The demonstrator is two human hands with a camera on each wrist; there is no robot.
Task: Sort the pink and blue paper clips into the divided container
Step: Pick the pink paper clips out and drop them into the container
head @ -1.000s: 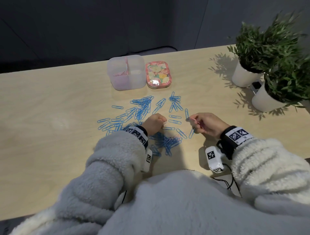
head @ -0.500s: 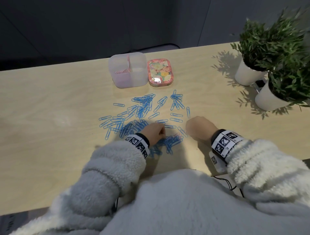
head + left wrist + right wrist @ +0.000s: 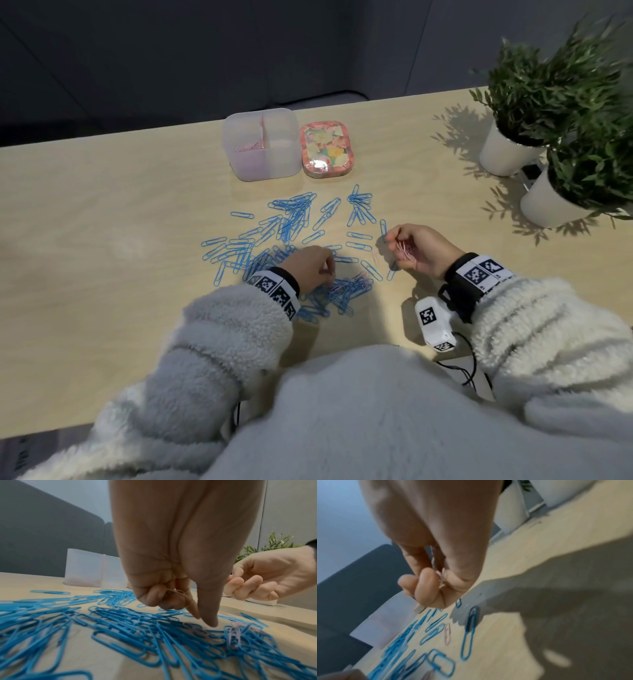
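Head view: right hand point(image 3: 419, 251) cupping gathered pink clips point(image 3: 404, 247) for container point(image 3: 262, 144); left hand point(image 3: 310, 267) curling around pink clips while picking through blue pile point(image 3: 274, 240).

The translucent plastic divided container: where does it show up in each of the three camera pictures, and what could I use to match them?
Head view: the translucent plastic divided container stands at the far middle of the table, beside a flowered tin.
Left wrist view: it stands left of centre, behind the left hand.
Right wrist view: a blurred pale box at lower left, probably it.
Shared landmark: the scattered blue paper clips, in front of it in every view.
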